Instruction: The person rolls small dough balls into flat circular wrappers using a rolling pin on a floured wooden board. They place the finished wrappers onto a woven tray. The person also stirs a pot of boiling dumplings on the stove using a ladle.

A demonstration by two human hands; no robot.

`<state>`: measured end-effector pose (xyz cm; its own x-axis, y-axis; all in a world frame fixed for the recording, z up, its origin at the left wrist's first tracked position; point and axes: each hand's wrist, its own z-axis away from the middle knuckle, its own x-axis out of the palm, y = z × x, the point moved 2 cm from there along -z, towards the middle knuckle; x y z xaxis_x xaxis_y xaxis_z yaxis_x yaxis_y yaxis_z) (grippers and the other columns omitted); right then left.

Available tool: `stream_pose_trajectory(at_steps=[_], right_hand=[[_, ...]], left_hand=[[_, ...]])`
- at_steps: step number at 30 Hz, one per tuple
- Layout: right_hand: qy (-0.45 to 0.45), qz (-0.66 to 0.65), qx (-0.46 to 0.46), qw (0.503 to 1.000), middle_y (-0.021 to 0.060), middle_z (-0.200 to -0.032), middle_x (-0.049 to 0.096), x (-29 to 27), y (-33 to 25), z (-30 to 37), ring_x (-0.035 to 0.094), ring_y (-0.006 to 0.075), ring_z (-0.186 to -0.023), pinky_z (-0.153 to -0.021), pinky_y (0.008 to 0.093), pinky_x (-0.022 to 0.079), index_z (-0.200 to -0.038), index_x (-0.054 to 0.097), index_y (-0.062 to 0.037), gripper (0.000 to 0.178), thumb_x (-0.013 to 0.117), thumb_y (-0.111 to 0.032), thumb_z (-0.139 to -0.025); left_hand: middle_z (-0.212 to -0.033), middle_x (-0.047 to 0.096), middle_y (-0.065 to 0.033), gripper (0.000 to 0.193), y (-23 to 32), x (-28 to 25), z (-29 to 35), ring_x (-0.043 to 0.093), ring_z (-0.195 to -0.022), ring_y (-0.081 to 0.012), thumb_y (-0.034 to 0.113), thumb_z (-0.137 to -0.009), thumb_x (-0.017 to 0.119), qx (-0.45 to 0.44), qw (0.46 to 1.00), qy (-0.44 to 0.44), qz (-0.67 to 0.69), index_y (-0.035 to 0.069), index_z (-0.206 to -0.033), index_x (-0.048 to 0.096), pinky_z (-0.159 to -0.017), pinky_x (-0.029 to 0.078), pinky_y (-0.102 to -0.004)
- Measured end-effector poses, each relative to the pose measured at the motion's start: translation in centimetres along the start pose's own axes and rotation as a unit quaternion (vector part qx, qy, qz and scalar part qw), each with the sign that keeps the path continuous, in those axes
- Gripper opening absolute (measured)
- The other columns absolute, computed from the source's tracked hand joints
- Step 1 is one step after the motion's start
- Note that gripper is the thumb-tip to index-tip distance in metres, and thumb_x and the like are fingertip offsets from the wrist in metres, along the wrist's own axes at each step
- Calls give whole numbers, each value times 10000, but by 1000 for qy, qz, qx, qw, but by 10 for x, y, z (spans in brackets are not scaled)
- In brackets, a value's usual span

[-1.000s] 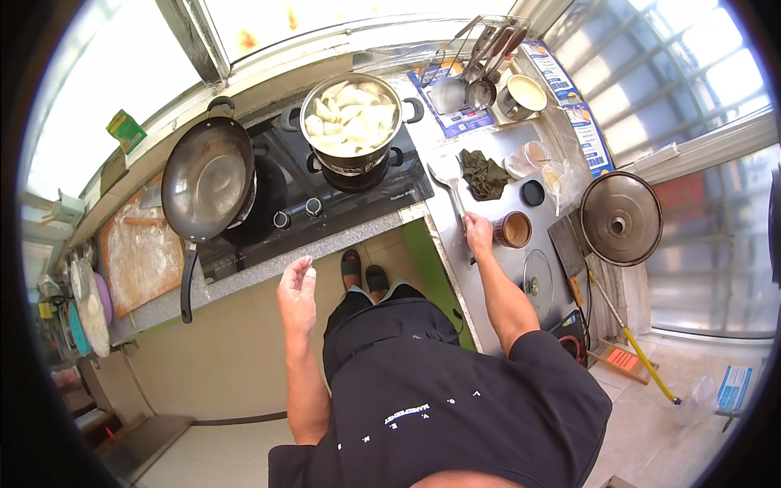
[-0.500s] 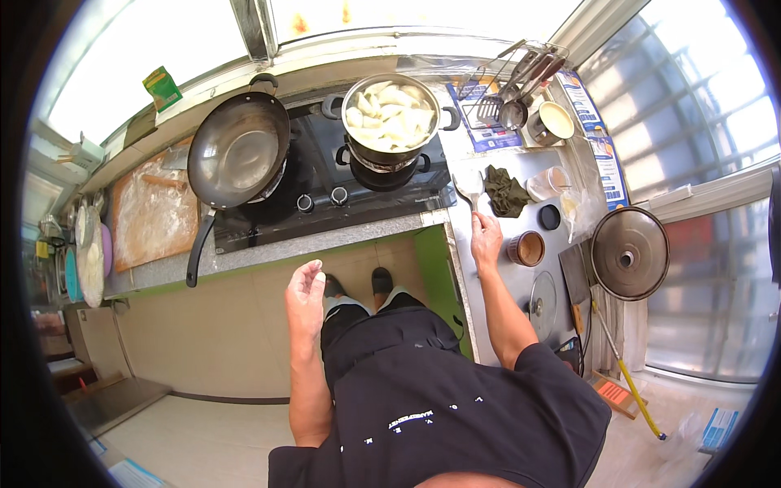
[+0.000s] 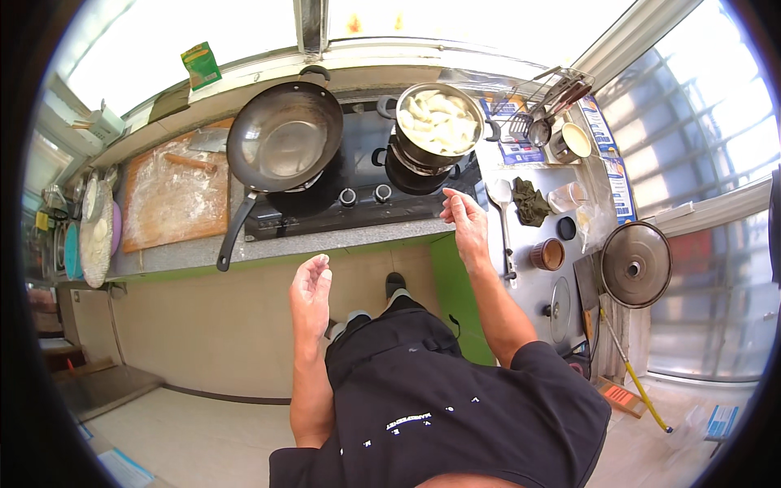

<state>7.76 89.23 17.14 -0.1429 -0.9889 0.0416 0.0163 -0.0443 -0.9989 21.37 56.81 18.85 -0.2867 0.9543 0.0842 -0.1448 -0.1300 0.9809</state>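
My right hand point(image 3: 467, 224) is empty, its fingers loosely stretched, over the near right edge of the stove point(image 3: 350, 163). To its right a spatula point(image 3: 503, 203) lies flat on the metal counter, its blade toward the back, out of my grasp. Empty too, my left hand point(image 3: 309, 285) hangs in front of the counter, thumb apart from lightly curved fingers. A pot of pale dumplings point(image 3: 439, 122) stands on the right burner. On the left burner sits a dark wok point(image 3: 285, 137), its long handle jutting over the counter's front edge.
A floured wooden board point(image 3: 175, 207) with a rolling pin point(image 3: 190, 163) lies left of the wok. On the right counter are a brown cup point(image 3: 548, 254), a dark crumpled cloth point(image 3: 530, 202), a glass lid point(image 3: 560, 309) and a utensil rack point(image 3: 549, 102). A large lid point(image 3: 636, 265) stands by the window.
My right hand has let go of the spatula, which now lies on the counter with its handle toward me. That hand has moved left toward the stove. The view has turned somewhat left.
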Motion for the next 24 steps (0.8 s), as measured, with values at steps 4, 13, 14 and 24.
stream_pose_trajectory(at_steps=[4,13,14,24], right_hand=[[-17,-11,-21,1000,20,-1007,695,67,-24,24,644,90,-827,-753,255,528,-1314,728,11,326,601,-232,-1138],[-63,-52,-46,996,16,-984,687,210,-44,88,622,84,-823,-773,252,521,-1301,727,20,288,586,-171,-1137],[-66,-69,-46,994,16,-976,684,226,-47,94,621,85,-823,-775,253,521,-1295,728,21,284,581,-164,-1138],[-146,-74,-43,986,27,-993,681,356,-77,131,630,106,-849,-804,273,524,-1305,718,27,306,578,-189,-1142]], left_hand=[[-1319,685,-91,320,12,-60,6,628,-1228,-167,92,-1071,654,7,1000,8,1,-30,-1366,627,-1139,464,-330],[-1318,689,-93,304,12,-201,19,635,-1227,-168,73,-1076,640,12,999,29,16,-16,-1366,630,-1139,470,-334],[-1317,689,-93,304,13,-215,20,635,-1226,-168,72,-1076,639,10,999,32,17,-15,-1367,630,-1139,471,-334],[-1323,693,-93,304,30,-327,25,639,-1238,-165,91,-1081,645,3,996,87,21,-14,-1366,633,-1143,472,-330]])
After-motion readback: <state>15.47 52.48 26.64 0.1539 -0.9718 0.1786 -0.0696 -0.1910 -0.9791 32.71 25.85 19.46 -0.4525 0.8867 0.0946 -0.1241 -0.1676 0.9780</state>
